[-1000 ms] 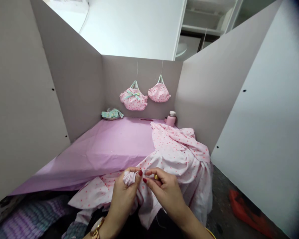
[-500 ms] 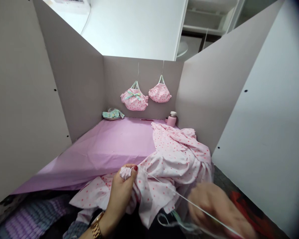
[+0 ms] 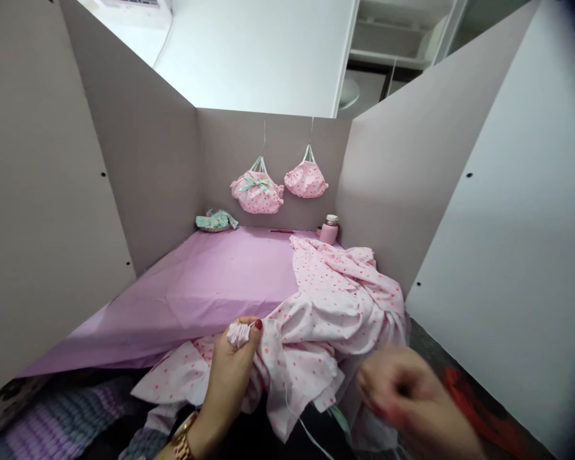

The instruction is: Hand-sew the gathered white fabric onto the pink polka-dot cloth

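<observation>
My left hand is closed round a gathered bunch of the pink dotted fabric, with the bunched edge sticking up above my thumb. A slack white thread hangs down from the fabric near that hand. My right hand is low at the right, blurred by motion, its fingers curled; what it holds cannot be made out. The fabric spills from the pink table cover over its near edge onto my lap.
Grey partition panels wall in the table on three sides. Two small pink dotted pouches hang on the back panel. A teal cloth bundle and a pink bottle stand at the back. A striped purple cloth lies lower left.
My right hand left the bunched fabric, pulled the thread out taut to the lower right, then came partway back, so the thread now hangs slack. My left hand has kept its grip.
</observation>
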Demonstrator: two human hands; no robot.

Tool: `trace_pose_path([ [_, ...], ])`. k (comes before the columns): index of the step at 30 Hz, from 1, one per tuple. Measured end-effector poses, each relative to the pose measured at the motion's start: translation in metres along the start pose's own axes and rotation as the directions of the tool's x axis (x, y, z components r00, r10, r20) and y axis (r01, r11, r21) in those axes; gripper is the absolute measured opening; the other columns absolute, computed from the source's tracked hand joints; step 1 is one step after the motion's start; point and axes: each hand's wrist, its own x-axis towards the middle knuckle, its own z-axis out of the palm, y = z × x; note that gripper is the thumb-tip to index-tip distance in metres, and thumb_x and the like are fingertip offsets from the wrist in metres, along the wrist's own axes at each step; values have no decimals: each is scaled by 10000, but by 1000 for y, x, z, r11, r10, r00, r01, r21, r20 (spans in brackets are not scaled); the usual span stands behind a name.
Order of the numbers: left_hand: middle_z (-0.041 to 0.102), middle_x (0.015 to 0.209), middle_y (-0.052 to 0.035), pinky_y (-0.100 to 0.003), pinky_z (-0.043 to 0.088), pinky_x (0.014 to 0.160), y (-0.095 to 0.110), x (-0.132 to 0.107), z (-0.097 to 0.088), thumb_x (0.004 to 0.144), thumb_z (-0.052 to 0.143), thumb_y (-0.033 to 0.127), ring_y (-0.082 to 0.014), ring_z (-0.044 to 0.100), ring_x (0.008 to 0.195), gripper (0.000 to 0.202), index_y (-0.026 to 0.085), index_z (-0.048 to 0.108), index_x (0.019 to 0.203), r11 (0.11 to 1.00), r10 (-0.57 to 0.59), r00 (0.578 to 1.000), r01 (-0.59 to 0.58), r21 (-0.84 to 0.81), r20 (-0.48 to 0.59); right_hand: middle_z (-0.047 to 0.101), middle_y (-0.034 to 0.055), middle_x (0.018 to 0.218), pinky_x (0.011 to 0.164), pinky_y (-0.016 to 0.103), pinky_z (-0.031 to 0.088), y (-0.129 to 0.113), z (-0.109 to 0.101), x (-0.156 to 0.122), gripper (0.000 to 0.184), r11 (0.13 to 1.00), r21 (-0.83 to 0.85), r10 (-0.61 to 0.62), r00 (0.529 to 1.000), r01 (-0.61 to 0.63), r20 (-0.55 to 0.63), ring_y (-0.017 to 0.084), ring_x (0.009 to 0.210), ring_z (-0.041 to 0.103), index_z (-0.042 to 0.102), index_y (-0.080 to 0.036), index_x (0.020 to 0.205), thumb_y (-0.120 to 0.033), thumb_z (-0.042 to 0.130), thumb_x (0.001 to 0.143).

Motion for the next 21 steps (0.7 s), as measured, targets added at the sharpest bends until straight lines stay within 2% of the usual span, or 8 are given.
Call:
trace_pose_path([
  [2,584,639,32,-199,422,559,4,-3,1,772,586,361,-128,521,594,174,187,589,779,999,12,1000,-13,31,16,410,-20,506,435,219,248,3,22,16,258,999,-33,-5,1000,5,0,97,464,332,634,-182,651,-435,653,697],
  [4,560,605,41,-188,405,531,8,-6,3,771,588,347,-118,498,563,163,186,581,747,998,27,999,-29,49,33,386,-35,519,444,212,231,8,40,28,187,991,-134,-23,1000,21,-11,91,476,308,642,-169,725,-353,614,746],
  [8,519,567,59,-178,380,509,13,-10,5,764,596,319,-108,465,532,139,186,577,725,995,63,997,-66,76,40,329,-66,485,448,206,212,16,62,37,85,919,-385,-82,997,81,13,79,456,281,650,-150,733,-227,646,697],
  [10,522,573,58,-180,377,510,13,-10,5,766,594,320,-110,463,537,137,187,584,735,993,72,996,-76,91,49,384,-58,499,469,205,236,18,65,36,42,895,-426,-119,992,129,49,78,467,315,650,-148,718,-170,616,707],
  [12,523,573,57,-182,371,506,13,-9,5,771,588,320,-111,460,535,138,186,587,736,992,76,996,-81,100,56,435,-44,522,484,205,253,18,64,35,94,902,-405,-126,989,149,83,81,486,346,637,-137,689,-127,555,735],
  [17,516,554,61,-180,351,487,14,-10,6,773,590,312,-107,444,515,130,188,586,733,992,79,996,-82,101,31,400,-46,521,454,195,235,18,56,31,125,968,-239,-25,978,75,207,81,490,320,599,-125,661,-190,554,758],
  [21,521,556,57,-183,350,485,15,-11,7,770,593,314,-111,454,517,132,189,587,726,993,66,997,-69,99,30,431,-45,517,458,198,237,18,58,32,90,914,-395,-56,994,90,98,82,481,338,609,-139,661,-204,616,723],
])
